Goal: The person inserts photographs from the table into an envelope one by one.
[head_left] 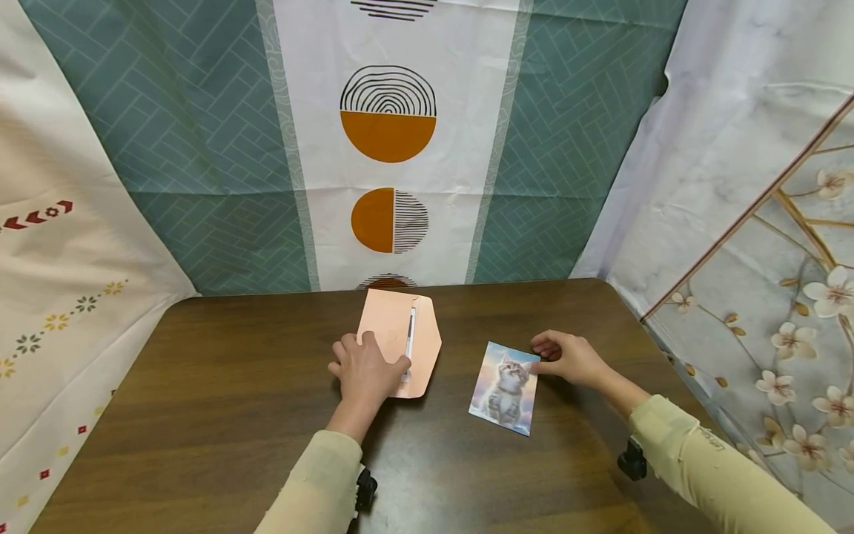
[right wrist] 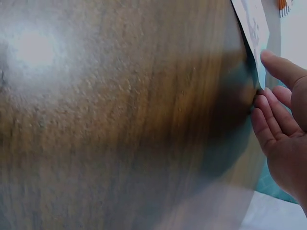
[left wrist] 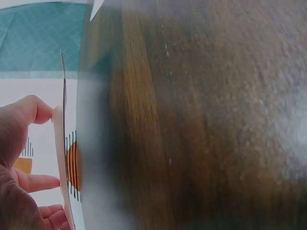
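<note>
My left hand (head_left: 367,367) grips a peach-coloured envelope (head_left: 425,341) by its left part, the thumb lying near its opening and the fingers towards the left edge. Its pointed flap stands out to the right, and a whitish strip shows along the opening. Seen nearly edge-on in the left wrist view, the envelope (left wrist: 59,139) appears raised off the tabletop. To its right, my right hand (head_left: 570,360) pinches a kitten picture card (head_left: 505,389) at the upper right corner between thumb and fingers. The card (right wrist: 254,24) is slanted in the right wrist view; its underside is hidden.
The dark brown wooden table (head_left: 233,445) has rounded far corners. Behind it hangs a green and white curtain (head_left: 460,148) with orange and black shapes. Patterned cloths hang at the left (head_left: 87,259) and right (head_left: 734,222) sides.
</note>
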The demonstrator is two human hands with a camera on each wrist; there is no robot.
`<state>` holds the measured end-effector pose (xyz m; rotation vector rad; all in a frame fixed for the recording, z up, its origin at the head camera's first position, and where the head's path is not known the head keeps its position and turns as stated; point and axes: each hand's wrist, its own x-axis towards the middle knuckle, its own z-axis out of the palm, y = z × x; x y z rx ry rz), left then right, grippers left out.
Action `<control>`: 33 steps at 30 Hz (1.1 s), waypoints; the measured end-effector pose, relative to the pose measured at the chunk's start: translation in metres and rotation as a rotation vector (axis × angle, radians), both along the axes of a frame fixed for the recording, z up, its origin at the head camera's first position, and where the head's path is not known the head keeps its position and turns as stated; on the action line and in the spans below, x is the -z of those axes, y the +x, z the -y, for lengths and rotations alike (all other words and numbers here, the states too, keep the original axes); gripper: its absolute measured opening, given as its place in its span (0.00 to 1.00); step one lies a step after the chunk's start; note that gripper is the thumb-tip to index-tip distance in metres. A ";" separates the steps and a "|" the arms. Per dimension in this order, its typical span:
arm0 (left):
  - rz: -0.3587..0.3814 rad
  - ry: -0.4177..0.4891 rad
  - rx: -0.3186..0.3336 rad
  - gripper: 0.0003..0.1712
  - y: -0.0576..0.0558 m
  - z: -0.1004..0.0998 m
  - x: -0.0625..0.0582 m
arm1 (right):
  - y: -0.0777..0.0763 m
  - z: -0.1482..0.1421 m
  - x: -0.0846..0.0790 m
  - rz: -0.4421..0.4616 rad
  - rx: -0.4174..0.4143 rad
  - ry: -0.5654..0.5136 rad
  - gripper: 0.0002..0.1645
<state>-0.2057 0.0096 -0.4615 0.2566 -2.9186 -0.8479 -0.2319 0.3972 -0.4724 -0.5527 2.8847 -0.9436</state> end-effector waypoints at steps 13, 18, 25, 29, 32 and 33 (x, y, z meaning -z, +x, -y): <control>0.000 -0.013 0.000 0.39 0.001 -0.004 0.001 | 0.007 0.006 0.009 -0.074 -0.023 0.009 0.16; -0.009 -0.014 0.002 0.39 0.001 -0.006 0.001 | 0.008 0.007 0.010 -0.056 0.008 -0.063 0.12; -0.012 -0.015 -0.001 0.39 0.001 -0.008 0.000 | 0.005 0.005 0.001 0.021 0.082 -0.182 0.10; -0.013 -0.019 -0.003 0.40 0.002 -0.009 0.000 | 0.000 0.005 -0.007 0.129 0.094 -0.331 0.15; -0.022 -0.022 -0.005 0.39 0.003 -0.009 -0.001 | -0.005 0.008 -0.013 0.228 0.109 -0.455 0.20; -0.023 -0.023 -0.006 0.39 0.003 -0.009 -0.001 | -0.008 0.009 -0.015 0.253 0.113 -0.487 0.21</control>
